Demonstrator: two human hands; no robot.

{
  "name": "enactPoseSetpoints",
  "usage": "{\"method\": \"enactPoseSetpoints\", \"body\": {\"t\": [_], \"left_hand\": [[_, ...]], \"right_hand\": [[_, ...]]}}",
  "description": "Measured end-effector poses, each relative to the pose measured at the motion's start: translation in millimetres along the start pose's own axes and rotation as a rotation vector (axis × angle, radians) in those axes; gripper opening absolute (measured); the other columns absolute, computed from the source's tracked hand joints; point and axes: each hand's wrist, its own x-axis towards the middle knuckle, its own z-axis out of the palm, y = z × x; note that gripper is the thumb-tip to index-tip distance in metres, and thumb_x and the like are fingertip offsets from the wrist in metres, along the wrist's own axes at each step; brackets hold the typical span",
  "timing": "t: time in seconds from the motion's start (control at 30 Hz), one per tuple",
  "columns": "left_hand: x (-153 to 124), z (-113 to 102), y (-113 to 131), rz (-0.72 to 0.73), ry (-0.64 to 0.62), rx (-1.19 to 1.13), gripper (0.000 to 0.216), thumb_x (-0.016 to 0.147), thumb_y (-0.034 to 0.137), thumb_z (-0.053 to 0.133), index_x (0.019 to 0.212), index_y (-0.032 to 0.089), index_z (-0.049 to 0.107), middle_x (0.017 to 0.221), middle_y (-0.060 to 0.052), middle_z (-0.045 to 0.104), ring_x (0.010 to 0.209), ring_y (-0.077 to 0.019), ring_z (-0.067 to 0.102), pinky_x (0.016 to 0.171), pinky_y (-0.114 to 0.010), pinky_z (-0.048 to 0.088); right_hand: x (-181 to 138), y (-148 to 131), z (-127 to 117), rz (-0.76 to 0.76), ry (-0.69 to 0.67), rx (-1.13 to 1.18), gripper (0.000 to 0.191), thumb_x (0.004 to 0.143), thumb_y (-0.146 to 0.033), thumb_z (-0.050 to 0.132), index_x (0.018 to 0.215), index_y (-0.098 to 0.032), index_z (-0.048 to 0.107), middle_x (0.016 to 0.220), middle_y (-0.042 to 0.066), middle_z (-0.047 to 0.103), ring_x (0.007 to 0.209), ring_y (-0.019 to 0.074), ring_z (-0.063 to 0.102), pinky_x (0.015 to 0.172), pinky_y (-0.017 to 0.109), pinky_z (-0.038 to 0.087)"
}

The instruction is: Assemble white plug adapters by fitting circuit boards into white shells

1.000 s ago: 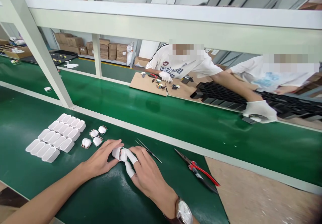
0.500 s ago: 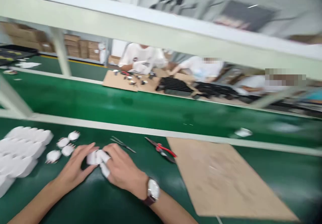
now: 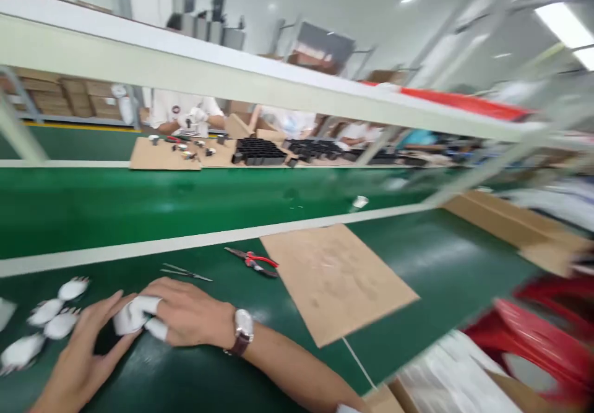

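Both of my hands rest low on the green bench at the lower left, closed together around a small white plastic shell (image 3: pixel 124 321). My left hand (image 3: pixel 86 350) cups it from the left with its fingers curled against it. My right hand (image 3: pixel 185 311), with white finger cots on two fingertips and a wristwatch on the wrist, presses on it from the right. Several small white parts with metal prongs (image 3: pixel 51 323) lie just left of my hands. The picture is smeared by motion.
Thin tweezers (image 3: pixel 185 272) and red-handled cutters (image 3: pixel 253 261) lie beyond my hands. A brown cardboard sheet (image 3: pixel 336 277) lies to the right. Across the green conveyor (image 3: pixel 185 196), other people work over black trays (image 3: pixel 260 151). Red bags (image 3: pixel 538 332) sit at lower right.
The view has swung far to the right, so the white shells at the left have left the frame. My hands stay closed on the same white shell.
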Motion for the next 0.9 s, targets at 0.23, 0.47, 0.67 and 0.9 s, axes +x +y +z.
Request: {"method": "enactPoseSetpoints", "body": {"t": [0.23, 0.47, 0.67, 0.9], "left_hand": [[0.0, -10.5, 14.4, -0.035, -0.076, -0.040, 0.068, 0.102, 0.031, 0.065, 0.161, 0.034, 0.031, 0.139, -0.009, 0.068, 0.130, -0.0291, 0.061, 0.110, -0.051, 0.055], [-1.4, -12.8, 19.0, -0.020, -0.083, -0.123, 0.077, 0.101, 0.023, 0.068, 0.163, 0.036, 0.025, 0.141, -0.009, 0.068, 0.133, -0.0285, 0.058, 0.109, -0.052, 0.055], [-2.0, -11.4, 18.7, -0.006, -0.097, -0.144, 0.082, 0.099, 0.019, 0.069, 0.164, 0.036, 0.022, 0.142, -0.009, 0.067, 0.134, -0.0281, 0.058, 0.110, -0.052, 0.055], [-2.2, -11.3, 21.6, -0.020, -0.117, -0.143, 0.081, 0.099, 0.021, 0.070, 0.164, 0.035, 0.024, 0.140, -0.010, 0.067, 0.136, -0.0286, 0.058, 0.112, -0.053, 0.055]], "right_hand": [[-4.2, -0.9, 6.0, 0.045, 0.143, 0.182, 0.051, 0.100, -0.011, 0.053, 0.149, -0.018, 0.041, 0.130, 0.015, 0.063, 0.123, 0.0275, 0.060, 0.103, 0.046, 0.059], [-4.6, -4.9, 6.2, 0.056, 0.123, 0.146, 0.062, 0.101, -0.011, 0.053, 0.158, -0.023, 0.034, 0.135, 0.015, 0.063, 0.127, 0.0295, 0.062, 0.104, 0.050, 0.061], [-4.2, -5.2, 8.3, 0.041, 0.118, 0.144, 0.063, 0.101, -0.009, 0.052, 0.160, -0.021, 0.032, 0.135, 0.016, 0.063, 0.127, 0.0301, 0.062, 0.103, 0.051, 0.061], [-4.1, -6.7, 9.8, 0.061, 0.074, 0.143, 0.055, 0.103, -0.013, 0.052, 0.155, -0.022, 0.037, 0.133, 0.016, 0.064, 0.127, 0.0301, 0.062, 0.102, 0.052, 0.062]]}}
